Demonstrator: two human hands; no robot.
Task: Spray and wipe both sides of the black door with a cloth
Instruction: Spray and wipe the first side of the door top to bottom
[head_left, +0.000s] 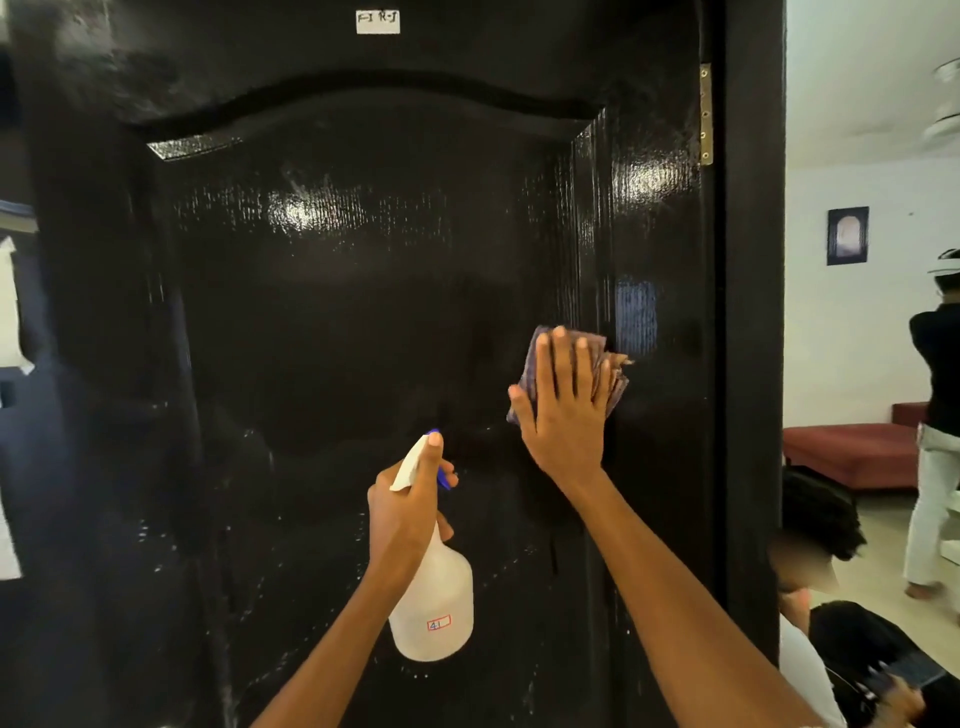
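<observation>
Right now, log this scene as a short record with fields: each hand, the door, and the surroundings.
left hand: grips the white spray bottle, nozzle towards the door
right hand: fingers flat, pressing the purple cloth on the door
black door: glossy, droplets low down, white label at top, brass hinge on right edge
surroundings: other people and a red sofa at right

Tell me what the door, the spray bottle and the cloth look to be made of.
Black door: likely wood under glossy paint; grain lines show in the glare.
Spray bottle: translucent white plastic, matte.
Cloth: soft woven fabric, purplish, with frayed edges.
</observation>
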